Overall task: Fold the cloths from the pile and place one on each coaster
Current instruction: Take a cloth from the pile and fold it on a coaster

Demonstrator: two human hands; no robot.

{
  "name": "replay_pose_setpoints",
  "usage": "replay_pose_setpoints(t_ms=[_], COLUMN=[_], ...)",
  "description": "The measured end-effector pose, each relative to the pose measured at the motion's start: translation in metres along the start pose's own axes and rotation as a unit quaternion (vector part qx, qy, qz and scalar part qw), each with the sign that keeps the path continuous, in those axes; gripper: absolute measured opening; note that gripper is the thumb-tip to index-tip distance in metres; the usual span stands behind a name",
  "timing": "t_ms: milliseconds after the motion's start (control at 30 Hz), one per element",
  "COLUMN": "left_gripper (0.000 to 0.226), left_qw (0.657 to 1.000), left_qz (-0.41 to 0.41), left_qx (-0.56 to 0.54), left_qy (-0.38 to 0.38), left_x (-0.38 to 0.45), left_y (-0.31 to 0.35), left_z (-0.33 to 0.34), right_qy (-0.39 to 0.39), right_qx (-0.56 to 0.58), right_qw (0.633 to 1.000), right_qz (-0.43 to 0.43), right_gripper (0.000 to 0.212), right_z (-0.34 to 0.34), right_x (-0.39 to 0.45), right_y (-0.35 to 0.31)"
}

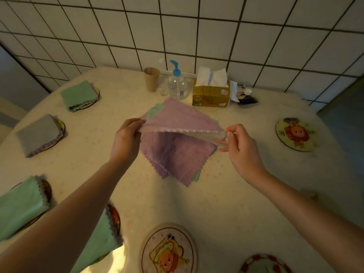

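Observation:
A purple cloth (183,119) is lifted off the pile (177,156) of purple and green cloths in the table's middle. My left hand (126,140) pinches its left corner and my right hand (240,142) pinches its right corner, the near edge stretched between them. Folded cloths lie on coasters at the left: green (78,95), grey (39,134), green (19,205) and green (100,239). Bare coasters show at the right (295,134), near middle (169,251) and near right (264,265).
Along the tiled wall stand a brown cup (151,78), a pump bottle (177,83), a tissue box (211,93) and some small items (244,97). The cream table (226,203) ends in an edge on the right and far left.

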State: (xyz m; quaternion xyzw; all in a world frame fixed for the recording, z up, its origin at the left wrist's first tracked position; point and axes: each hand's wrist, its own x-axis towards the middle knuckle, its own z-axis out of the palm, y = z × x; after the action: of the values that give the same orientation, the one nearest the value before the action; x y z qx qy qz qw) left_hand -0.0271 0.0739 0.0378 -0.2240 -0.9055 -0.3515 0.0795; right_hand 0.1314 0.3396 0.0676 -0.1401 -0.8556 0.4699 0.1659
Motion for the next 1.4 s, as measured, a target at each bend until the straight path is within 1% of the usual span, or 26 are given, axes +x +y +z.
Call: replay_pose_setpoints(t_ms=[67,133,233,333,433,500,533,600,667,700,767,800,867,933,1000,1067,1133,1200,1267,1333,1367,1400], left_gripper=[0.036,0.037,0.035,0.034,0.030,0.038,0.042,0.045,0.054,0.058,0.059,0.057,0.047,0.036,0.028,0.029,0.031,0.028,0.023,0.011,0.008,0.009], left_qw=[1.000,0.999,0.996,0.990,0.981,0.974,0.971,0.968,0.967,0.967,0.965,0.963,0.957,0.951,0.950,0.951,0.957,0.961,0.946,0.914,0.903,0.897], left_qz=[0.025,0.046,0.049,0.053,0.051,0.053,0.061,0.078,0.090,0.095,0.107,0.112,0.109,0.102,0.072,0.003,-0.060,-0.120,-0.204,-0.292,-0.322,-0.346], left_qx=[-0.002,0.014,0.034,0.058,0.058,0.050,0.050,0.052,0.043,0.039,0.034,0.029,0.021,0.016,0.017,0.012,-0.022,-0.085,-0.157,-0.222,-0.233,-0.229], left_qy=[0.000,-0.009,-0.059,-0.118,-0.175,-0.215,-0.226,-0.234,-0.233,-0.232,-0.236,-0.243,-0.270,-0.292,-0.304,-0.310,-0.284,-0.235,-0.198,-0.173,-0.161,-0.150], left_x=[-0.019,-0.047,-0.105,-0.166,-0.226,-0.261,-0.275,-0.305,-0.332,-0.343,-0.360,-0.365,-0.370,-0.370,-0.362,-0.349,-0.331,-0.311,-0.293,-0.276,-0.267,-0.259], left_y=[0.005,0.009,0.005,-0.012,-0.026,-0.030,-0.032,-0.035,-0.036,-0.036,-0.038,-0.040,-0.042,-0.041,-0.039,-0.035,-0.031,-0.025,-0.022,-0.022,-0.022,-0.022], left_z=[-0.010,-0.020,-0.027,-0.028,-0.033,-0.038,-0.040,-0.047,-0.053,-0.056,-0.061,-0.064,-0.070,-0.076,-0.079,-0.079,-0.077,-0.072,-0.066,-0.054,-0.046,-0.037], right_qy=[-0.010,-0.018,-0.040,-0.074,-0.117,-0.147,-0.161,-0.201,-0.241,-0.252,-0.272,-0.284,-0.296,-0.289,-0.254,-0.203,-0.164,-0.121,-0.085,-0.059,-0.046,-0.031], right_qx=[-0.025,-0.057,-0.111,-0.154,-0.181,-0.182,-0.183,-0.185,-0.199,-0.207,-0.206,-0.211,-0.214,-0.206,-0.175,-0.145,-0.136,-0.119,-0.073,-0.017,0.004,0.021], right_qw=[0.999,0.998,0.993,0.985,0.975,0.969,0.967,0.958,0.946,0.942,0.937,0.932,0.928,0.932,0.948,0.963,0.971,0.977,0.980,0.974,0.969,0.962], right_qz=[-0.027,-0.035,-0.012,0.011,0.060,0.082,0.079,0.085,0.087,0.076,0.079,0.079,0.077,0.076,0.084,0.100,0.113,0.133,0.166,0.217,0.244,0.269], right_gripper=[0.011,0.011,0.015,0.013,0.010,0.019,0.024,0.028,0.035,0.043,0.064,0.065,0.052,0.046,0.040,0.027,0.012,0.018,0.016,0.009,0.008,0.008], right_z=[-0.004,-0.006,-0.001,0.009,0.017,0.019,0.020,0.019,0.016,0.015,0.013,0.013,0.011,0.007,0.007,0.007,0.007,0.006,0.004,0.005,0.007,0.008], right_x=[-0.026,-0.057,-0.110,-0.164,-0.221,-0.254,-0.269,-0.300,-0.328,-0.340,-0.363,-0.373,-0.383,-0.387,-0.384,-0.375,-0.358,-0.341,-0.322,-0.300,-0.288,-0.277], right_y=[0.000,0.001,0.008,0.020,0.024,0.027,0.028,0.025,0.024,0.023,0.027,0.033,0.033,0.028,0.027,0.026,0.026,0.030,0.033,0.034,0.037,0.042])
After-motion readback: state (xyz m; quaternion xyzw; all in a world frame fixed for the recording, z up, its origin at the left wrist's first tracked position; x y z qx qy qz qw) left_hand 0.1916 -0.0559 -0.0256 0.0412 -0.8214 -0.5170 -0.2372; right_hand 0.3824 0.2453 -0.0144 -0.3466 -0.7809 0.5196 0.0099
